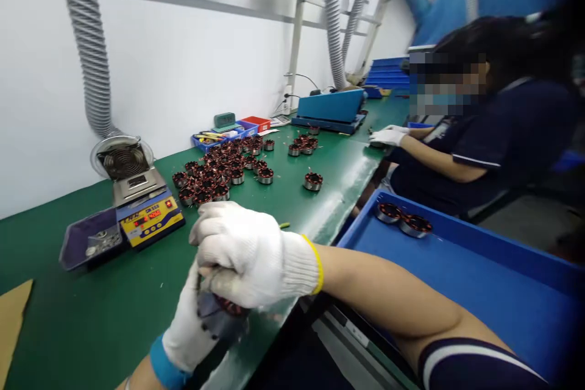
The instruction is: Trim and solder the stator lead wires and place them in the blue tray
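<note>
My left hand (187, 326), in a white glove with a blue cuff, is closed around a motor stator (223, 318) at the bench's front edge. The stator is tilted, with its metal ring and some copper windings showing. Over its top lies my right hand (247, 250), in a white glove with a yellow-edged cuff. Its fingers are curled and pressed together against the stator's upper side; what they pinch is hidden. Beyond my hands, a pile of copper-wound stators (208, 173) covers part of the green bench, and a single stator (313, 181) stands apart.
At left are a soldering station (150, 219) with a lit display, a dark bin (75, 244) and a fume hose (89, 42). A blue tray (457, 262) at right holds two stators. A gloved co-worker (498, 128) sits beyond it. Small parts boxes (247, 129) stand behind the pile.
</note>
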Tool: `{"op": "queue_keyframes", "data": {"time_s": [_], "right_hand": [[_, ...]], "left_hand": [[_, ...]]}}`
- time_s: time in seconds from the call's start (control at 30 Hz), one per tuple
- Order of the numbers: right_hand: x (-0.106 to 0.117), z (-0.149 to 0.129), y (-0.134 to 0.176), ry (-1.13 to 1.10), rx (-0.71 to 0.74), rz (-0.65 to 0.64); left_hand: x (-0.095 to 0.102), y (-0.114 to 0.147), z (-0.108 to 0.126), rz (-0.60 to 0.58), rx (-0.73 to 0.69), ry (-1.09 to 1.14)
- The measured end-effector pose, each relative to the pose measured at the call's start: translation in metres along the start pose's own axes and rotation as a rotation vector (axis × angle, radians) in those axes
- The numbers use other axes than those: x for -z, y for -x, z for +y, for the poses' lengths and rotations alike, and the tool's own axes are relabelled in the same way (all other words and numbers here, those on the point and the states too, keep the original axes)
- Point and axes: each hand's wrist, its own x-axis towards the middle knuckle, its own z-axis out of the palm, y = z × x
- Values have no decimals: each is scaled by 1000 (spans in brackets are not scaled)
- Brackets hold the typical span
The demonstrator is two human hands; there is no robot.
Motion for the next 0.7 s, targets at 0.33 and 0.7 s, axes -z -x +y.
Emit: {"op": "queue_keyframes", "data": {"time_s": [0.33,0.7], "right_hand": [[-10,3,7,-188,-86,192],[-43,23,41,-793,-677,480]], "left_hand": [[19,-11,17,117,-173,147],[8,-8,1,169,42,23]]}}
